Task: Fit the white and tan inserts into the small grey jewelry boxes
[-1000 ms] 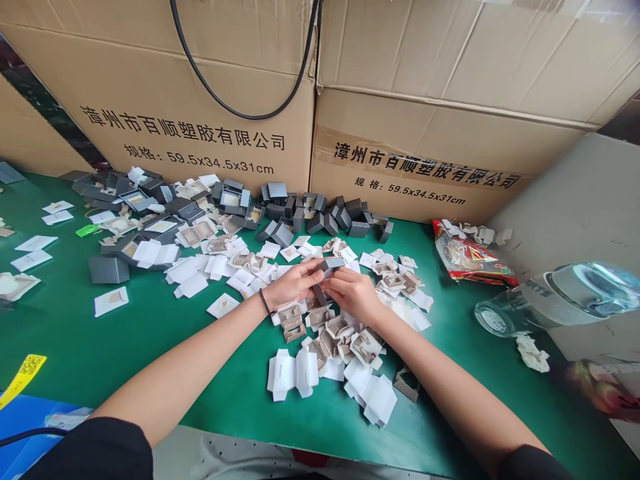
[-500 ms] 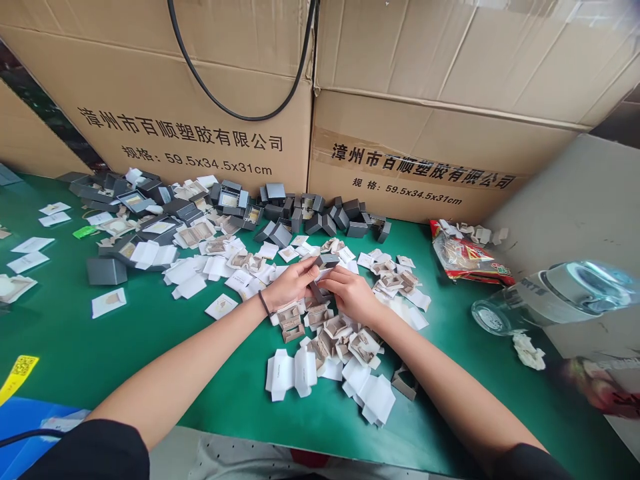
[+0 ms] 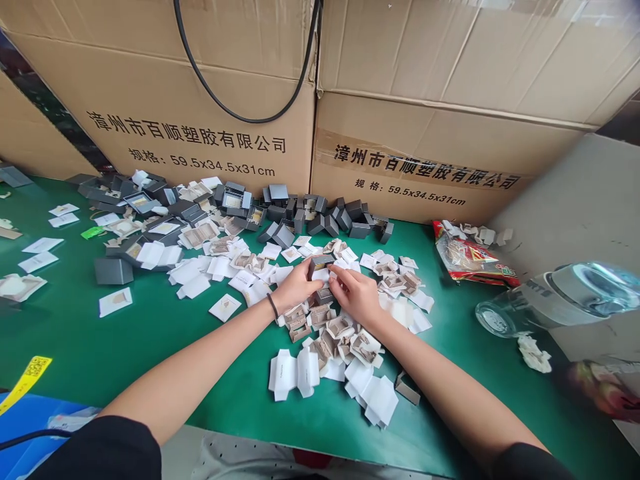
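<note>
A small dark grey box [image 3: 320, 261] is sitting between my 2 hands at the centre of the frame, above a heap of card inserts [image 3: 340, 327]. My left hand [image 3: 299, 288] is gripping its left side, partly closed with the thumb on the near side, seemingly to steady it. My right hand [image 3: 357, 293] is curling half closed, fingertips meeting the box's right edge; whether they are pinching or only touching, I cannot tell. Using 2 hands is probably keeping so small a thing level. A dark grey piece [image 3: 324, 295] is showing just below; whether it is joined on, I cannot tell.

More grey boxes [image 3: 114, 271] are lying across the upper left and upper centre, in front of cartons [image 3: 210, 87], perhaps leaving the near green table [image 3: 225, 380] for card. A clear bottle [image 3: 537, 303] and red packet [image 3: 470, 257] are occupying the right, likely out of my way.
</note>
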